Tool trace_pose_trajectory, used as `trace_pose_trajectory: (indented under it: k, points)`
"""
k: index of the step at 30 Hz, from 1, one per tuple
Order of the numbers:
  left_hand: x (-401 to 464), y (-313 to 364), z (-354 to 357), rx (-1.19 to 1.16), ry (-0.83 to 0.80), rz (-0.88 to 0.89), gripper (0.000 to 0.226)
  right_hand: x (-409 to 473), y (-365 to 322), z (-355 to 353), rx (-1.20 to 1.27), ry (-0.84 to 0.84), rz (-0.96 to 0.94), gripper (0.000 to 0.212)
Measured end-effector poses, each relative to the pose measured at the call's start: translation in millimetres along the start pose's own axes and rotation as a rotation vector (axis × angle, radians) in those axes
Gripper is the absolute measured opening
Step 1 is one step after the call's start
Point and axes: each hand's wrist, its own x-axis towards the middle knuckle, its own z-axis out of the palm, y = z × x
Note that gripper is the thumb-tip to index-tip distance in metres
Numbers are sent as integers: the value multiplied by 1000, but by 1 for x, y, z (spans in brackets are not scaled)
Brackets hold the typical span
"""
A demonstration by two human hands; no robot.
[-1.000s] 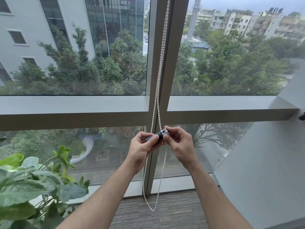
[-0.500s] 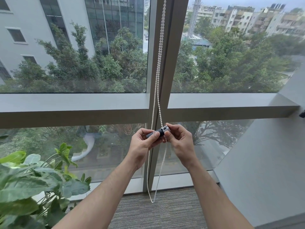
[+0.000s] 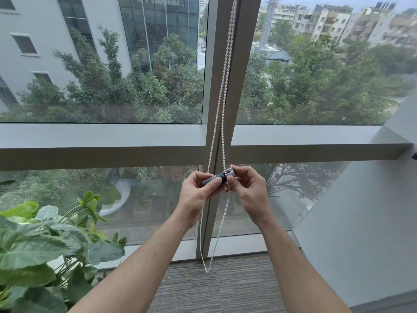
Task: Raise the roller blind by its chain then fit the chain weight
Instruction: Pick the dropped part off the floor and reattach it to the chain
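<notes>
Two hands raised in front of the window mullion (image 3: 222, 91), meeting on the chain weight (image 3: 220, 177). Left hand (image 3: 198, 195) curled round the dark grey body of the weight, thumb laid along its near side, fingers wrapped behind. Right hand (image 3: 248, 190) pinching the paler, lighter end of the weight between thumb and fingertips, with a small square opening showing on that end. Weight held roughly level, tilted a little upward toward the right, just below the horizontal window rail (image 3: 101, 145).

White bead chain (image 3: 228, 64) hanging in two strands down the mullion from the top of the view. Right strand dropping straight to the pale end of the weight and touching it there; whether threaded through or only resting against it, cannot tell. Left strand passing just behind the left hand. Below the hands, both strands carrying on down and joining in a narrow loop just above the grey carpet (image 3: 225, 288).

Leafy green plant (image 3: 45, 245) at lower left, well apart from the hands. Trees and buildings beyond the glass.
</notes>
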Motion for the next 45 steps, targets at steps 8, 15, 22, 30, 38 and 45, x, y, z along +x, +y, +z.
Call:
trace_pose_trajectory:
  k: [8,15,22,30,38,45]
  points:
    - [-3,1,0,43,23,32,38,-2,2,0,12,-23,26,26]
    - [-4,3,0,146,39,94,43,0,0,-4,18,-96,42,26]
    - [-5,8,1,118,25,85,31,4,-7,-5,41,-179,65,25]
    - [-5,12,2,122,32,92,26,5,-8,-1,49,-186,63,24]
    - [-5,14,12,82,89,65,17,3,3,16,64,-32,12,31]
    - [-4,13,15,25,110,43,16,4,3,19,33,1,13,31]
